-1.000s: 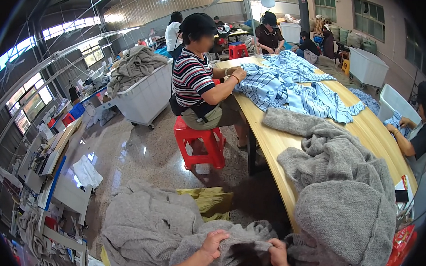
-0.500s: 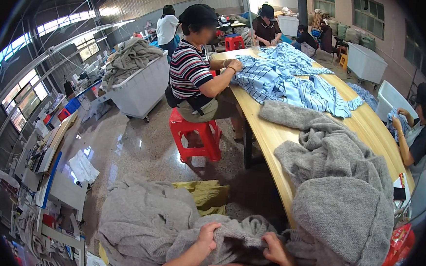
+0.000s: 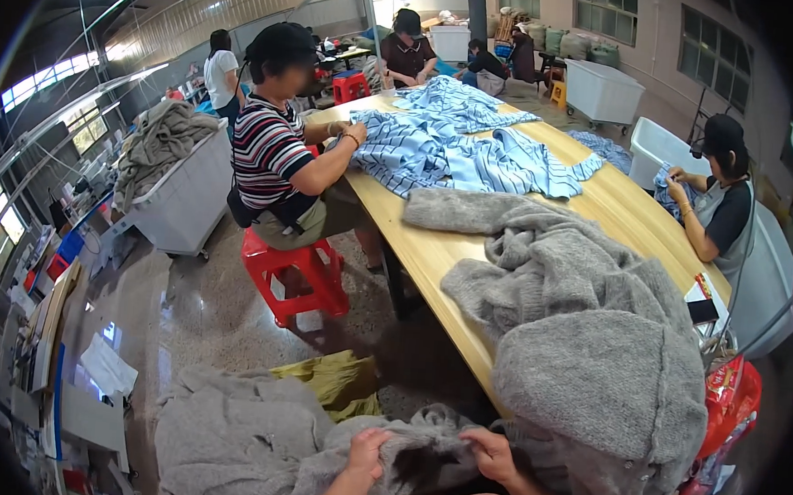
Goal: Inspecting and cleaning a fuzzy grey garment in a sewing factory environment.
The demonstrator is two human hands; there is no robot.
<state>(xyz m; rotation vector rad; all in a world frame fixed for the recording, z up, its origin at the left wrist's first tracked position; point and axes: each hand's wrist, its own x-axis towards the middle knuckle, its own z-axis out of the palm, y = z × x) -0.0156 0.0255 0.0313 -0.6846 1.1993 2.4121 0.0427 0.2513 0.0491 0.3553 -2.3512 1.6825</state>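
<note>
A grey knitted garment (image 3: 431, 431) is stretched between my hands, low in the view just in front of my body. My left hand (image 3: 368, 453) is closed on its edge, with the thumb on top. Gripping the other side of the same opening is my right hand (image 3: 490, 453). Between them the knit gapes and shows a dark hollow. The cloth merges on the left with a heap of grey knitwear (image 3: 231, 432), so I cannot tell where one piece ends. More grey knitwear (image 3: 589, 368) lies to the right, draped over the table's near end.
A long wooden table (image 3: 405, 248) runs away from me, with blue striped garments (image 3: 475, 152) on it. A person on a red stool (image 3: 295, 278) sits at its left side; another works at the right. A white wheeled bin (image 3: 176, 207) stands left, a yellow cloth (image 3: 334, 380) nearer.
The whole scene has shifted left in the view as my head turned right. Both hands keep hold of the grey knit, and the opening between them looks wider and darker.
</note>
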